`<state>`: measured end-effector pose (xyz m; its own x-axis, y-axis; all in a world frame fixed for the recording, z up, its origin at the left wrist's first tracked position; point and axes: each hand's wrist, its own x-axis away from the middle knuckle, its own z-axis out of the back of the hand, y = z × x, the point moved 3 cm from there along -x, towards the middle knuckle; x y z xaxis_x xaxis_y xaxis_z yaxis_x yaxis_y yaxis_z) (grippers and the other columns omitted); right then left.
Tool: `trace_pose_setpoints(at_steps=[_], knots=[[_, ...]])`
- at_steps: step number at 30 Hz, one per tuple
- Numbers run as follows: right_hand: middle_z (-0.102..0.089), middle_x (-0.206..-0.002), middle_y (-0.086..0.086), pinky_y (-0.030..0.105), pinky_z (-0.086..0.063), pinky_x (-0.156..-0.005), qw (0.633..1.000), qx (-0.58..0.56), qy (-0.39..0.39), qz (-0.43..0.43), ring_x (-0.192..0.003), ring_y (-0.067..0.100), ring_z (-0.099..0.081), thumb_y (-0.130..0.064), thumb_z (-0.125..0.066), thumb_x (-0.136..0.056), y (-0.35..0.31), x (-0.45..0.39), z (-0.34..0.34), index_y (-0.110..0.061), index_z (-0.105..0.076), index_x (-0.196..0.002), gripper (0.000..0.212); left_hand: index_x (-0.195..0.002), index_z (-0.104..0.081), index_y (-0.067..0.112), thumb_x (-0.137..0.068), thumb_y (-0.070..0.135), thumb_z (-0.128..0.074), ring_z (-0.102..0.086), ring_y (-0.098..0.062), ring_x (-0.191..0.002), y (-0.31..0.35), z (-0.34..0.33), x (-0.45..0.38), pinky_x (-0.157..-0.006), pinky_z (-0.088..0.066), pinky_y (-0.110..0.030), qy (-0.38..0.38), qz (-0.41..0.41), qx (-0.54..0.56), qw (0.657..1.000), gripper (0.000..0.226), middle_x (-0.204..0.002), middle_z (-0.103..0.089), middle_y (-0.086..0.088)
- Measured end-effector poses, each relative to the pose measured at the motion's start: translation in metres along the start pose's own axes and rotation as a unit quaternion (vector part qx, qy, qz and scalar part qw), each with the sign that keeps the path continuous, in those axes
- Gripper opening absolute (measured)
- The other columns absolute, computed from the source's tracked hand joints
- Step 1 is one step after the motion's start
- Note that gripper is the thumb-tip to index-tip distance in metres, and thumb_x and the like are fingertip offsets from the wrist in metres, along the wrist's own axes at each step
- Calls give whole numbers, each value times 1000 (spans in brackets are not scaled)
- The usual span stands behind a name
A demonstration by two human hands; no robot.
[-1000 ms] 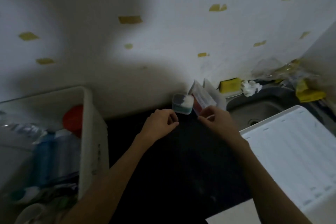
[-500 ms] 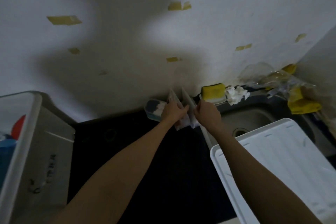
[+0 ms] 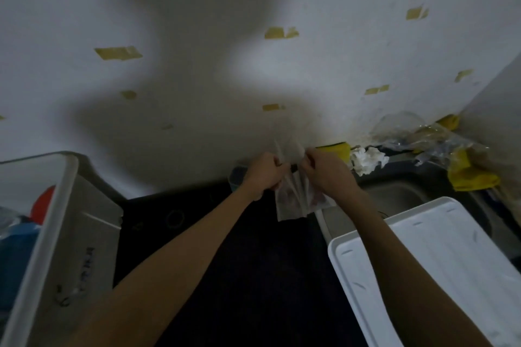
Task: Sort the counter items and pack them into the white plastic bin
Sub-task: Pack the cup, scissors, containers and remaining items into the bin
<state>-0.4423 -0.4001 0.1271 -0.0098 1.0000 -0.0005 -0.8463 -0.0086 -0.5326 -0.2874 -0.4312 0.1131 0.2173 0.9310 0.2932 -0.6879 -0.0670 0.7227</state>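
Left hand (image 3: 265,175) and right hand (image 3: 327,175) both grip thin packets (image 3: 296,197), frame centre. Risk: loose packets slide out, missing white bin (image 3: 59,222) at left.

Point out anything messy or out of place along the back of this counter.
Behind the sink, a crumpled white tissue lies loose on the ledge beside a yellow sponge. Further right, crinkled clear plastic wrapping and a yellow cloth sit heaped in the corner. Both hands, left and right, hold thin packets.
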Motion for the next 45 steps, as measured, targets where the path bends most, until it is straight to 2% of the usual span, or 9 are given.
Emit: trace_pose_setpoints(at_steps=[3,6,18,25,32,35,38,43,45], knots=[[-40,-54,0,32,-32,-52,998,-33,44,34,-51,21,-42,-24,-50,-94,-40,8,28,-15,-38,-66,32,-74,-58,4,-93,29,-57,-61,-21,-55,3,40,25,-57,-52,-33,5,-29,2,1000,31,-65,-64,-13],[-42,-54,3,34,-36,-51,995,-41,60,68,-48,18,-39,-25,-49,-93,-87,14,42,-13,-39,-65,32,-89,-66,-4,-93,27,-56,-63,-16,-52,3,88,53,-48,-47,-19,41,-57,7,998,32,-73,-71,-16],[-56,-55,5,40,-48,-57,974,-62,100,194,-52,18,-57,-28,-49,-95,-340,52,31,-15,-44,-65,34,-74,-58,3,-94,12,-54,-51,-7,-37,-66,329,202,-40,-40,-17,142,-138,35,980,23,-43,-55,2],[-63,-54,7,35,-53,-58,963,-132,48,232,-44,6,-62,-23,-48,-97,-477,72,-27,-2,-49,-72,33,-93,-62,-9,-97,19,-52,-58,-19,-53,-159,447,279,-47,-47,-20,174,-110,14,979,29,-64,-63,-14],[-67,-58,11,39,-58,-57,960,-156,-73,218,-51,19,-69,-21,-48,-97,-551,76,-115,-5,-48,-72,30,-95,-61,-13,-96,16,-52,-59,-13,-48,-267,484,311,-49,-47,-22,189,-29,15,981,30,-60,-63,-11],[-64,-66,7,34,-51,-63,971,-52,-78,221,-60,19,-65,-24,-49,-97,-562,69,-159,-8,-55,-74,29,-93,-61,-9,-96,15,-52,-60,-8,-45,-308,479,310,-51,-50,-24,185,-1,6,983,26,-60,-63,-9],[-62,-75,10,35,-43,-65,967,4,-106,231,-69,24,-57,-23,-48,-97,-560,64,-206,-5,-60,-83,26,-83,-57,-6,-96,15,-53,-65,-18,-55,-341,463,305,-51,-50,-23,173,14,-21,985,25,-66,-65,-16],[-59,-65,-4,11,-39,-47,970,-40,-154,185,-51,6,-58,-24,-45,-100,-547,66,-264,-20,-50,-69,32,-65,-43,16,-95,15,-56,-47,-3,-46,-382,434,292,-42,-36,-8,194,43,-49,979,32,-57,-49,1],[-61,-69,1,23,-40,-55,973,-31,-149,173,-60,17,-62,-25,-47,-99,-541,67,-282,-18,-48,-69,31,-66,-44,15,-94,14,-57,-44,-7,-49,-396,423,285,-43,-36,-10,197,54,-44,978,31,-58,-47,0]])
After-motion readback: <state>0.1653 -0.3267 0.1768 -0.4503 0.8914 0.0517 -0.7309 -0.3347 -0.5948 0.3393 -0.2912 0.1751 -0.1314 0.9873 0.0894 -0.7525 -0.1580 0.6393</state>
